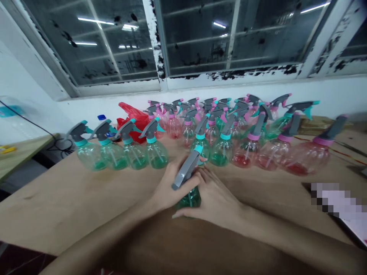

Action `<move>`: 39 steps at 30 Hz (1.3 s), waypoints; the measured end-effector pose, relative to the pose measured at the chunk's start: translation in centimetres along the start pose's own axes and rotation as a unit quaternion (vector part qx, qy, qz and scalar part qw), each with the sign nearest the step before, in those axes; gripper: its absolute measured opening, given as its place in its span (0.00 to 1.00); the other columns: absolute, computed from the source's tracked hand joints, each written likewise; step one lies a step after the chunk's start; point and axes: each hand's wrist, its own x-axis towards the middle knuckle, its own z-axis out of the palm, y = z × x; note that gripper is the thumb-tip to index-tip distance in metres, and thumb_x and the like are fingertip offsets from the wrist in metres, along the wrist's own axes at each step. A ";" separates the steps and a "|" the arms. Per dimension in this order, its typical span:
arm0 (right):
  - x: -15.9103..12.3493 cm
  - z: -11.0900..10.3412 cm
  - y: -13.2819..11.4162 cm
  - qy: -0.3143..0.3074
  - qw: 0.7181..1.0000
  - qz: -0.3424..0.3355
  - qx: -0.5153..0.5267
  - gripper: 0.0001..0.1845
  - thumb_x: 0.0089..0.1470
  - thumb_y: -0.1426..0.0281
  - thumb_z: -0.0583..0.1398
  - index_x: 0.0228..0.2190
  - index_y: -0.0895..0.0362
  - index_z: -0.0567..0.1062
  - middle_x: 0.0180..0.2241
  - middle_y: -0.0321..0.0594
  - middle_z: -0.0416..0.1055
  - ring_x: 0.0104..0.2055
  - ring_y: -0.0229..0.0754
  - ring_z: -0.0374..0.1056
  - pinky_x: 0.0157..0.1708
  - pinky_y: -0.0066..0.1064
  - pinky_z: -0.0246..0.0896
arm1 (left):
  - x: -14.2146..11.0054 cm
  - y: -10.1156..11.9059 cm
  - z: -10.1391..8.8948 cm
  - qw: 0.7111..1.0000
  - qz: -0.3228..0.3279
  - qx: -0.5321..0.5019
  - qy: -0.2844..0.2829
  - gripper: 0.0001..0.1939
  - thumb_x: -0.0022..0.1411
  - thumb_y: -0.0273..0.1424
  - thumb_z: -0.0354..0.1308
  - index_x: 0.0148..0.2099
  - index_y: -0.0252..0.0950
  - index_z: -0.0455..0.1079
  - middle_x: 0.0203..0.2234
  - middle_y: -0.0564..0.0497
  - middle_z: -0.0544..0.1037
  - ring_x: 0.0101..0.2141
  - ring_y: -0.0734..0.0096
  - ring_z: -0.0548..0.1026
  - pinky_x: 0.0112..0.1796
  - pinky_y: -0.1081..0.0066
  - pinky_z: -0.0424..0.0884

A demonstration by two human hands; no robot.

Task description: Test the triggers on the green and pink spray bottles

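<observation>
A green spray bottle (191, 198) with a grey and teal trigger head stands upright between my hands, near the middle of the table. My left hand (169, 187) is wrapped round its neck, just under the spray head. Around the body of the same bottle curls my right hand (216, 194), its thumb low across the front. Just beyond my hands, green bottles with teal collars (222, 151) stand in a row. Pink bottles with pink collars (246, 152) continue that row to the right. The lower part of the held bottle is partly hidden by my fingers.
More spray bottles (173, 126) crowd behind the front row. Several green ones (137, 154) line up at left. A red plastic bag (134, 118) lies behind them. A flat object (341, 210), partly pixelated, rests at right. The wooden table (86, 206) runs towards a window wall.
</observation>
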 end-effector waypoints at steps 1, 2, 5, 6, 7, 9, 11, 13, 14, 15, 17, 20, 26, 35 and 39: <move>-0.4 -0.2 0.3 0.001 1.000 -0.006 -0.008 0.41 0.38 0.44 0.60 0.45 0.63 0.68 0.44 0.53 0.69 0.51 0.55 0.60 0.51 0.50 0.55 | 0.1 -0.1 0.3 1.000 0.011 0.005 0.011 0.19 0.56 0.25 0.52 0.51 0.38 0.65 0.44 0.47 0.74 0.43 0.63 0.73 0.48 0.61 0.69; -0.8 -0.4 0.7 -0.003 1.000 -0.012 -0.016 0.41 0.40 0.44 0.59 0.46 0.63 0.67 0.45 0.54 0.69 0.52 0.56 0.60 0.53 0.51 0.53 | 0.2 -0.3 0.6 0.999 0.020 0.013 0.024 0.20 0.55 0.24 0.51 0.50 0.39 0.66 0.43 0.48 0.74 0.43 0.63 0.73 0.48 0.61 0.69; -2.3 -1.0 2.7 -0.042 0.998 -0.010 -0.048 0.40 0.46 0.47 0.57 0.51 0.64 0.62 0.51 0.56 0.65 0.56 0.55 0.57 0.56 0.52 0.49 | 0.8 -0.8 1.1 0.996 0.028 0.051 0.062 0.21 0.52 0.24 0.51 0.48 0.43 0.69 0.39 0.51 0.76 0.38 0.63 0.75 0.43 0.62 0.72; -2.9 -1.2 3.6 -0.060 0.997 -0.004 -0.057 0.40 0.48 0.48 0.56 0.53 0.64 0.61 0.53 0.56 0.63 0.57 0.55 0.55 0.56 0.52 0.49 | 1.0 -0.9 1.1 0.996 0.027 0.058 0.067 0.21 0.51 0.23 0.51 0.47 0.43 0.69 0.38 0.52 0.76 0.37 0.63 0.75 0.42 0.62 0.72; -3.6 -1.3 4.5 -0.069 0.995 0.007 -0.067 0.38 0.50 0.49 0.55 0.54 0.62 0.60 0.55 0.56 0.61 0.59 0.54 0.53 0.56 0.52 0.50 | 1.3 -1.0 1.2 0.996 0.026 0.057 0.066 0.21 0.51 0.23 0.51 0.47 0.44 0.69 0.38 0.52 0.76 0.37 0.63 0.75 0.41 0.62 0.72; -4.9 -1.5 6.4 -0.073 0.993 0.023 -0.087 0.34 0.52 0.51 0.54 0.54 0.59 0.61 0.56 0.53 0.61 0.59 0.53 0.53 0.55 0.52 0.52 | 1.8 -1.2 1.3 0.997 0.026 0.040 0.057 0.21 0.51 0.23 0.51 0.48 0.43 0.69 0.39 0.52 0.75 0.38 0.65 0.75 0.42 0.64 0.72; -6.1 -1.6 8.1 -0.076 0.990 0.031 -0.112 0.32 0.53 0.52 0.53 0.54 0.58 0.61 0.57 0.51 0.60 0.60 0.52 0.52 0.56 0.52 0.51 | 2.1 -1.3 1.4 0.998 0.027 0.028 0.049 0.21 0.52 0.23 0.50 0.47 0.43 0.69 0.40 0.52 0.75 0.37 0.66 0.75 0.40 0.66 0.72; -7.0 -1.7 9.4 -0.087 0.987 0.028 -0.133 0.33 0.54 0.52 0.53 0.56 0.57 0.58 0.58 0.49 0.58 0.61 0.50 0.50 0.57 0.51 0.48 | 2.4 -1.2 1.5 0.998 0.026 0.033 0.047 0.20 0.51 0.23 0.50 0.46 0.44 0.69 0.39 0.53 0.75 0.35 0.67 0.74 0.38 0.67 0.72; -7.4 -1.8 9.9 -0.092 0.985 0.028 -0.140 0.34 0.54 0.53 0.53 0.57 0.56 0.56 0.59 0.48 0.56 0.62 0.50 0.49 0.58 0.51 0.47 | 2.4 -1.1 1.6 0.998 0.023 0.035 0.047 0.20 0.51 0.23 0.50 0.45 0.44 0.69 0.37 0.53 0.76 0.33 0.68 0.74 0.37 0.68 0.72; -7.6 -1.8 10.4 -0.096 0.984 0.030 -0.144 0.35 0.55 0.54 0.53 0.59 0.56 0.53 0.60 0.47 0.55 0.62 0.49 0.48 0.58 0.51 0.46 | 2.5 -0.9 1.6 0.998 0.020 0.038 0.046 0.19 0.51 0.23 0.50 0.45 0.44 0.69 0.33 0.53 0.75 0.30 0.68 0.74 0.35 0.68 0.71; -8.0 -1.7 11.0 -0.096 0.984 0.041 -0.143 0.36 0.55 0.55 0.53 0.60 0.54 0.49 0.61 0.45 0.53 0.62 0.48 0.47 0.59 0.51 0.46 | 2.6 -0.7 1.7 0.998 0.016 0.042 0.044 0.18 0.50 0.25 0.50 0.43 0.42 0.70 0.27 0.54 0.73 0.26 0.68 0.71 0.31 0.68 0.70; -8.3 -1.5 11.5 -0.093 0.984 0.059 -0.137 0.35 0.56 0.56 0.53 0.61 0.52 0.48 0.61 0.43 0.53 0.62 0.48 0.47 0.59 0.50 0.46 | 2.6 -0.5 1.8 0.998 0.015 0.049 0.034 0.16 0.50 0.26 0.49 0.41 0.40 0.70 0.26 0.54 0.71 0.25 0.69 0.69 0.32 0.67 0.69; -8.6 -1.2 11.7 -0.087 0.985 0.072 -0.133 0.34 0.56 0.57 0.53 0.60 0.50 0.50 0.60 0.39 0.53 0.62 0.48 0.47 0.59 0.48 0.47 | 2.8 -0.5 1.5 0.999 0.036 0.029 0.013 0.10 0.49 0.25 0.50 0.35 0.38 0.68 0.27 0.54 0.70 0.29 0.69 0.70 0.33 0.68 0.68; -8.5 -1.4 11.7 -0.095 0.983 0.065 -0.145 0.32 0.56 0.57 0.53 0.60 0.52 0.52 0.60 0.38 0.54 0.61 0.46 0.49 0.59 0.47 0.48 | 2.8 -0.8 1.4 0.998 0.056 0.028 -0.005 0.13 0.50 0.24 0.49 0.38 0.39 0.67 0.28 0.54 0.70 0.25 0.72 0.69 0.31 0.69 0.68; -8.5 -1.6 11.5 -0.095 0.982 0.062 -0.152 0.31 0.57 0.58 0.52 0.59 0.52 0.53 0.60 0.38 0.55 0.61 0.45 0.50 0.58 0.46 0.49 | 2.9 -1.0 1.7 0.999 0.031 0.037 0.009 0.17 0.50 0.25 0.50 0.43 0.39 0.69 0.28 0.54 0.70 0.27 0.70 0.69 0.38 0.66 0.70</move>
